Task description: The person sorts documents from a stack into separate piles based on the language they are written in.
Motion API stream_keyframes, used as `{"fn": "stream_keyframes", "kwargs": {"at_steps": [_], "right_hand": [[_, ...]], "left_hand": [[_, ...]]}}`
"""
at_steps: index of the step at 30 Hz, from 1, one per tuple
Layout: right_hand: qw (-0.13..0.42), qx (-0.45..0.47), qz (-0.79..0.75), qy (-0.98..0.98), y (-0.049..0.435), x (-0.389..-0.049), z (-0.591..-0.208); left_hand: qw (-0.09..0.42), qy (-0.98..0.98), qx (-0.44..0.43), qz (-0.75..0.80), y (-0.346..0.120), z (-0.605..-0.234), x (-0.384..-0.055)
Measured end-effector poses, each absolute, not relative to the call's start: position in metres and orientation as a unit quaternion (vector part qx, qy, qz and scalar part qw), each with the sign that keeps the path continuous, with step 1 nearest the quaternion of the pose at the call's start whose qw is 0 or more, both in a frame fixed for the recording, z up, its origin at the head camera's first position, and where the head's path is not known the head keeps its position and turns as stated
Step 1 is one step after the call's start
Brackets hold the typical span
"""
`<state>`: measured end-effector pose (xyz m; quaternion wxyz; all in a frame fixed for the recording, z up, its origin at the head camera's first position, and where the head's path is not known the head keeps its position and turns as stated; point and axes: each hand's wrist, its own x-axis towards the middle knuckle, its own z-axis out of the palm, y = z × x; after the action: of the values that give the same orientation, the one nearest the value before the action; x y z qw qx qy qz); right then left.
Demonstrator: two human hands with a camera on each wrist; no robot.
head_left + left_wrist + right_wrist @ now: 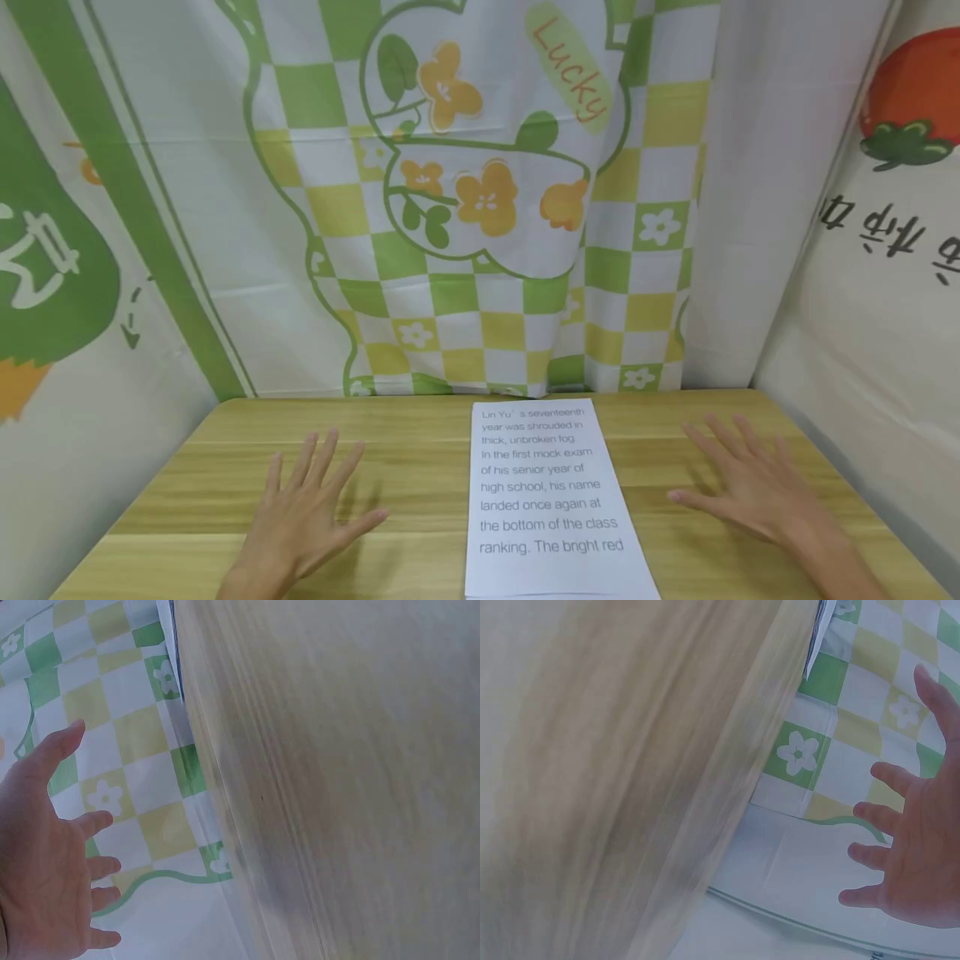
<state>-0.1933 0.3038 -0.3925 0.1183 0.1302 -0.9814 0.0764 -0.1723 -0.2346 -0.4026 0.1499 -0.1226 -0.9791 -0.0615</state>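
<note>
A white sheaf of paper (pixel 546 500) with large printed English text lies on the wooden table, its far end close to the table's back edge. To its left my left hand (pixel 303 517) is held over the wood, fingers spread and straight, palm down, holding nothing. On the other side my right hand (pixel 757 492) is spread in the same way, also apart from the paper. In the left wrist view the left hand (pixel 45 862) shows its palm side with fingers extended. The right wrist view shows the right hand (pixel 922 832) likewise.
The wooden table (pixel 405 467) has rounded back corners. Behind it hangs a checkered green, yellow and white curtain (pixel 480 333) with flowers and the word "Lucky". Printed white cloth walls stand on the left (pixel 142 417) and right (pixel 847 333).
</note>
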Motion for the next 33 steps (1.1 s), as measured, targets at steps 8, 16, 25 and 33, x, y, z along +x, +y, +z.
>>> {"fn": "stream_keyframes", "kwargs": {"at_steps": [8, 16, 25, 33], "right_hand": [[0.119, 0.134, 0.075, -0.981, 0.302, -0.193, -0.391], [0.124, 0.139, 0.064, -0.980, 0.301, -0.194, -0.391], [0.113, 0.157, 0.072, -0.978, 0.298, -0.200, -0.392], [0.111, 0.200, 0.135, -0.964, 0.294, -0.206, -0.391]], "left_hand": [[0.146, -0.979, -0.132, -0.059, -0.227, -0.400, -0.175], [0.134, -0.979, -0.147, -0.049, -0.215, -0.396, -0.180], [0.062, -0.976, -0.172, -0.114, -0.196, -0.395, -0.186], [0.032, -0.962, -0.183, -0.199, -0.182, -0.398, -0.194]]}}
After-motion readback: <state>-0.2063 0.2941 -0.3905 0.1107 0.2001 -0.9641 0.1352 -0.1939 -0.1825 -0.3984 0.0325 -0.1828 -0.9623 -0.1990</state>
